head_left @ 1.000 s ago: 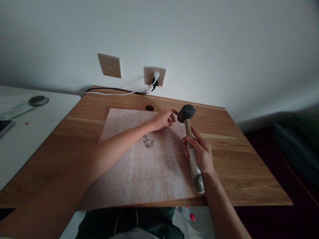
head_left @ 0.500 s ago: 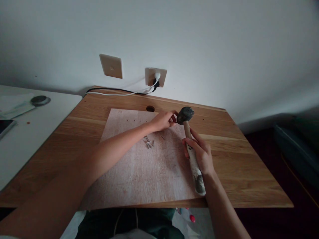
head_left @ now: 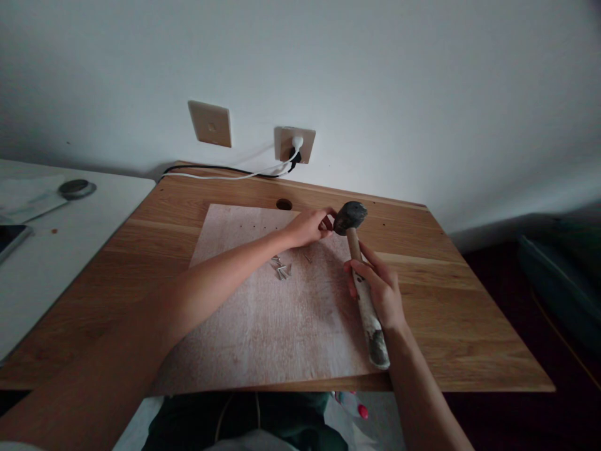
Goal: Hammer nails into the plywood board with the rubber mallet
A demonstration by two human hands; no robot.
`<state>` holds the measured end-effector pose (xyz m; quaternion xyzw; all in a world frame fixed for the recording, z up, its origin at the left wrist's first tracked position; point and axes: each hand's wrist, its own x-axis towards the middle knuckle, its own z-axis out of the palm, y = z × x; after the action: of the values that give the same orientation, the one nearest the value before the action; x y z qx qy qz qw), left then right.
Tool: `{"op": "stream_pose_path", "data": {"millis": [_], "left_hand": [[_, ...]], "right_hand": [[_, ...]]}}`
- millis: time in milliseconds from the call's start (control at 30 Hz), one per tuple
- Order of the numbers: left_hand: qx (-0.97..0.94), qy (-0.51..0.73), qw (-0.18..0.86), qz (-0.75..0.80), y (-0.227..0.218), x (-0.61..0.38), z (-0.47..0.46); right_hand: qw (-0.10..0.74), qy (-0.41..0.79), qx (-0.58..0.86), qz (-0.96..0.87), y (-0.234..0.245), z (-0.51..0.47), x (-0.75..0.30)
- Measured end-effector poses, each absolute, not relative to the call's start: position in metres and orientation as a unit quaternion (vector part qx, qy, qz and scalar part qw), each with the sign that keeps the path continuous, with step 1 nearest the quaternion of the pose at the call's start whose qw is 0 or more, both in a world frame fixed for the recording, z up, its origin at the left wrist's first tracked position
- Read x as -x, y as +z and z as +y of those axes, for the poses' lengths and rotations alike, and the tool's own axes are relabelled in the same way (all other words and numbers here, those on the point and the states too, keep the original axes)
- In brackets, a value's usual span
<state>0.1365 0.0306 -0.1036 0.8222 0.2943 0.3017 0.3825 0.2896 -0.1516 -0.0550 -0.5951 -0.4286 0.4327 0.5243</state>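
Observation:
My right hand (head_left: 378,285) is wrapped round the pale, stained handle of a hammer (head_left: 367,307) with a dark, blocky head. The hammer's head is right beside the fingertips of my left hand (head_left: 312,227), near the board's far right corner. My left fingers are pinched together; whatever they hold is hidden or too small to make out. Beneath both hands lies a flat whitish-brown board (head_left: 263,332). A small pile of nails (head_left: 282,269) rests on it below my left wrist, and a single nail (head_left: 307,257) lies apart. A row of small dark dots (head_left: 254,227) runs along its far edge.
The board lies on a wooden table (head_left: 436,300) with a round hole (head_left: 284,204) near the wall. White and black cables (head_left: 220,174) run along the back to a wall socket (head_left: 295,145). At left stands a white table (head_left: 107,197) bearing a dark round object (head_left: 75,189).
Both hands and the hammer keep nearly the same place over the board. The whole view has shifted very slightly.

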Motion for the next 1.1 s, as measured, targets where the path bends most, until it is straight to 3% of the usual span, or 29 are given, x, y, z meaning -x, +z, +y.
{"op": "stream_pose_path", "data": {"millis": [1100], "left_hand": [[-0.828, 0.311, 0.359, 0.298, -0.1024, -0.1352, 0.0291]], "right_hand": [[0.522, 0.44, 0.599, -0.419, -0.0544, -0.1518, -0.2906]]}}
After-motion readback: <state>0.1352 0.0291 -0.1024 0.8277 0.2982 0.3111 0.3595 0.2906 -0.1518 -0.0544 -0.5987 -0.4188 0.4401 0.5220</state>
